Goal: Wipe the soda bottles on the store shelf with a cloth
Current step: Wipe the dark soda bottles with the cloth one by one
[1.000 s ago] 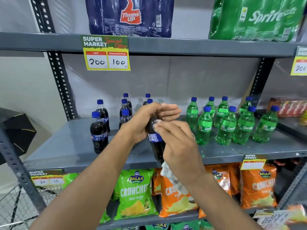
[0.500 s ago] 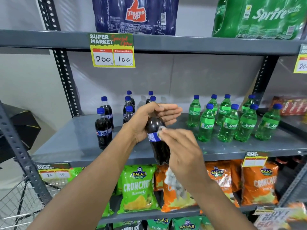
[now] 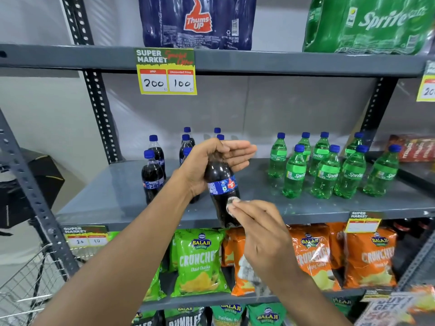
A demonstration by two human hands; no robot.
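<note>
- The right hand (image 3: 266, 234) is nearest the camera, fingers pinched closed on a pale cloth (image 3: 231, 203); it presses one end of the cloth against the lower body of the held cola bottle (image 3: 222, 191), while the rest of the cloth hangs below the hand, in front of the snack bags.
- The left hand (image 3: 211, 165) grips the held cola bottle at its neck and shoulder, thumb on the near side, fingers stretched flat behind it, so the cap is hidden.
- The held cola bottle is dark with a blue label, tilted slightly, in the air just in front of the grey middle shelf (image 3: 113, 196), its base overlapping the shelf's front edge.
- Below the held bottle, green and orange crisp bags (image 3: 200, 260) stand on the lower shelf.
- Behind and left of the held bottle, more cola bottles (image 3: 153, 177) with blue caps stand upright on the middle shelf.
- Right of the held bottle, well apart, green Sprite bottles (image 3: 327, 172) stand in a cluster on the same shelf.
- Above the held bottle, a yellow price tag (image 3: 166, 71) reading 200 and 100 hangs from the top shelf, which carries a blue Thums Up pack (image 3: 197, 22) and a green Sprite pack (image 3: 369, 22).
</note>
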